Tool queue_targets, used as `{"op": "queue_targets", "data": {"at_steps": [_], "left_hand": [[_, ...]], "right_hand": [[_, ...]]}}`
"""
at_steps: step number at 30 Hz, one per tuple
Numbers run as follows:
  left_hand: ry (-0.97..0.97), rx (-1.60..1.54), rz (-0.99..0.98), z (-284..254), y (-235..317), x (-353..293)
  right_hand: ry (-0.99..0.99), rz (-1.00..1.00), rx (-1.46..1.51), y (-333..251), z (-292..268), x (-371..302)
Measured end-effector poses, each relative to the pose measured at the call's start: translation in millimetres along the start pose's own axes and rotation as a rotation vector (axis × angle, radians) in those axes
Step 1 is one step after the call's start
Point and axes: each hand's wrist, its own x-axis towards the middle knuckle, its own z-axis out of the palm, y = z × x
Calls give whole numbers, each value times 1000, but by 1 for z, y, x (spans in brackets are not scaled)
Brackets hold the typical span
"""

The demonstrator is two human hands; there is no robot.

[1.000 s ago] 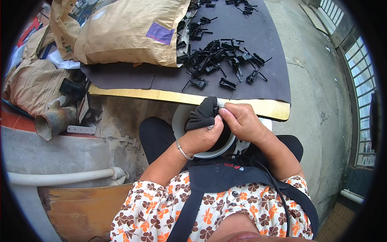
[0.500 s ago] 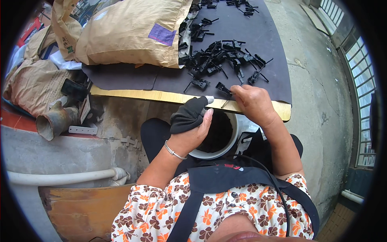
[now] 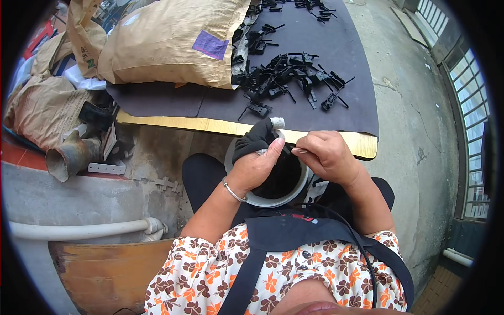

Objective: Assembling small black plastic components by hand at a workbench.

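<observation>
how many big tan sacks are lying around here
3 in view: one full tan sack on the dark mat, a crumpled sack at left, another upper left. More may be hidden.

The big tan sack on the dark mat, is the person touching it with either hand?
No: both the left hand and the right hand are over the white bucket, well apart from the tan sack.

matt black cloth (image 3: pixel 254 140) in left hand (image 3: pixel 256 169); white smooth plastic bucket (image 3: pixel 247 195); small black plastic clips (image 3: pixel 286 81) on matt dark mat (image 3: pixel 325 42); tan woven sack (image 3: pixel 168 39); rough concrete floor (image 3: pixel 415 121).
</observation>
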Motion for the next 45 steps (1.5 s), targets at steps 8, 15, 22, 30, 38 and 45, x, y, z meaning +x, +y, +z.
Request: {"op": "queue_targets", "data": {"at_steps": [8, 15, 22, 30, 38, 45], "left_hand": [[-118, -68, 19, 1, -12, 0], [-275, -91, 111, -2, 11, -6], [-220, -32, 116, -2, 11, -8], [-140, 130, 62, 6, -1, -8], [-35, 491, 356, 13, -7, -8], [-26, 74, 115, 4, -3, -11]], "right_hand": [[1, -216, -264, -8, 12, 2], [175, 427, 184, -7, 20, -4], [-10, 493, 438, -10, 6, 1], [-41, 461, 134, -19, 11, 5], [41, 518, 261, -6, 34, -4], [-31, 513, 328, -6, 21, 0]]}}
